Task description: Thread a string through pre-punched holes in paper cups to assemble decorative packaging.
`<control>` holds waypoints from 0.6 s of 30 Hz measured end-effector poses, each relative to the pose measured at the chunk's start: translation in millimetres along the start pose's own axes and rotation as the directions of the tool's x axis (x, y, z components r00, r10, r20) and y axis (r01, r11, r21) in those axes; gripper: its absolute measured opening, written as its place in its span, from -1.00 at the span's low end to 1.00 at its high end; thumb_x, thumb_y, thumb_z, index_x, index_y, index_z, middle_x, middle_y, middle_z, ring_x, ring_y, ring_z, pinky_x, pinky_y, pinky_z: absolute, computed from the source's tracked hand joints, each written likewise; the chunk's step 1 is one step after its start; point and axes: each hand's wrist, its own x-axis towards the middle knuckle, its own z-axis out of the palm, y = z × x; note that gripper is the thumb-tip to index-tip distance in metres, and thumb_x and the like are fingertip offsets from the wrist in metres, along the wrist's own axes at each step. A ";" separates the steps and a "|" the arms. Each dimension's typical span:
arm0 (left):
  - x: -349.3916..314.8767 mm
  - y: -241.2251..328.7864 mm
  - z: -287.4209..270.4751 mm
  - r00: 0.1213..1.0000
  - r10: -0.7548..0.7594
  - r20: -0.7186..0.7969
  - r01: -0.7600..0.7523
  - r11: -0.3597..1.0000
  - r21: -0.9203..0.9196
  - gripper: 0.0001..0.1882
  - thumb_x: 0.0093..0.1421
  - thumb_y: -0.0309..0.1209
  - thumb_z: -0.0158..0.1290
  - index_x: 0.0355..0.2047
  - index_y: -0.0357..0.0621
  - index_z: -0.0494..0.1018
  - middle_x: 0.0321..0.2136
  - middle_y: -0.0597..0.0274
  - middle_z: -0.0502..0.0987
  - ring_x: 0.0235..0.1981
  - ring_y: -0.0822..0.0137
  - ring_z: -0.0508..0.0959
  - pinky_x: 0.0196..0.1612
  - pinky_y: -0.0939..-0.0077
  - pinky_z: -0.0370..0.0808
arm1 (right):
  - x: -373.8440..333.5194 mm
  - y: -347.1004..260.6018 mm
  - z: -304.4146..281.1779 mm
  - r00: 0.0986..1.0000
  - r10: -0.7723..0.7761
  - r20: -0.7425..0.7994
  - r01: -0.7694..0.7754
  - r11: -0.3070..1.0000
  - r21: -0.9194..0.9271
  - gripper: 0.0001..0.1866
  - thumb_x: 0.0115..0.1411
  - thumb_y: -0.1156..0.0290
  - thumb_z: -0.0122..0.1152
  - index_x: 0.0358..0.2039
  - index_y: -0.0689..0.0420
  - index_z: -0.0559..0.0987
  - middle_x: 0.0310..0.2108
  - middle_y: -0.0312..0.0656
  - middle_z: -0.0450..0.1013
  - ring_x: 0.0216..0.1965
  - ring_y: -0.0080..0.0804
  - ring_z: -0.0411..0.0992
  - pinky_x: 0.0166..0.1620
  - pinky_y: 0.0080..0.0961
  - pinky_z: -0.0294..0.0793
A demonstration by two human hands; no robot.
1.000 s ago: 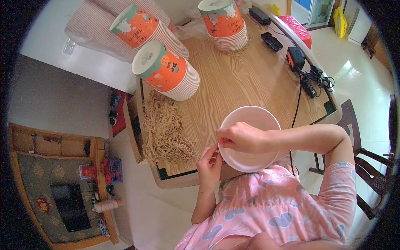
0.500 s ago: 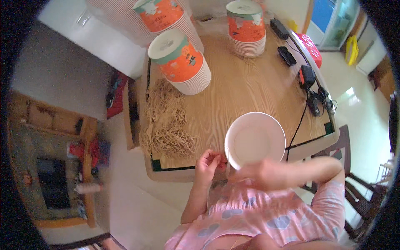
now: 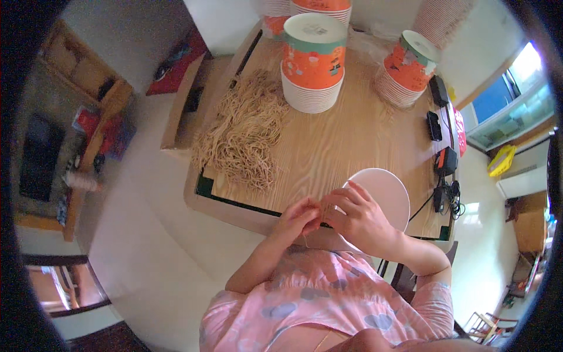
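Note:
A white paper bucket (image 3: 387,196) stands at the table's near edge, its open mouth toward me and partly covered by my right hand. My left hand (image 3: 302,217) is closed in a pinch just left of the bucket, with a thin strand of cord (image 3: 305,239) hanging under its fingers. My right hand (image 3: 358,217) reaches across the bucket's mouth to its left rim. Its bent fingertips meet those of the left hand, and what they grip is hidden. Left of the bucket lies a loose heap of tan cords (image 3: 246,132) on the table.
An upside-down stack of orange, green and white paper buckets (image 3: 314,64) stands behind the cords. Another stack (image 3: 407,70) is at the far right, in clear plastic. Black adapters and cables (image 3: 446,161) line the table's right edge. A chair (image 3: 487,325) stands lower right.
My right hand has swung up from below the bucket to its left rim, beside the left hand. The view has turned, shifting the table within it.

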 end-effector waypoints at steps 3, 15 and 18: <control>5.5 0.4 -6.6 0.987 0.058 0.148 -0.068 0.996 0.062 -0.92 0.22 -0.41 -0.07 -0.30 -0.12 0.35 -0.51 0.39 0.39 -0.50 0.59 0.39 -0.51 0.78 0.31 | 2.4 0.3 2.0 1.000 0.030 0.010 -0.029 0.997 -0.068 -0.72 -0.02 0.40 0.17 -0.23 0.10 0.50 -0.11 -0.20 0.38 0.01 -0.24 0.30 0.12 -0.12 0.20; 13.6 -4.1 -10.7 0.977 0.107 0.184 -0.126 0.987 0.095 -0.96 0.20 -0.47 -0.07 -0.37 -0.16 0.34 -0.58 0.38 0.38 -0.61 0.62 0.32 -0.64 0.78 0.19 | 2.9 -4.4 -0.5 0.988 0.148 0.037 -0.148 0.989 0.004 -0.71 -0.01 0.37 0.14 -0.22 0.10 0.50 -0.06 -0.15 0.34 0.04 -0.18 0.26 0.15 -0.09 0.12; 12.7 -1.7 -10.1 0.984 0.066 0.165 -0.085 0.991 0.107 -0.97 0.19 -0.49 -0.06 -0.37 -0.16 0.34 -0.58 0.38 0.38 -0.62 0.63 0.31 -0.65 0.77 0.18 | 4.5 -7.4 0.6 0.989 0.143 -0.038 -0.143 0.990 0.004 -0.73 -0.07 0.45 0.21 -0.29 0.14 0.47 -0.11 -0.10 0.37 -0.01 -0.12 0.31 0.11 -0.10 0.20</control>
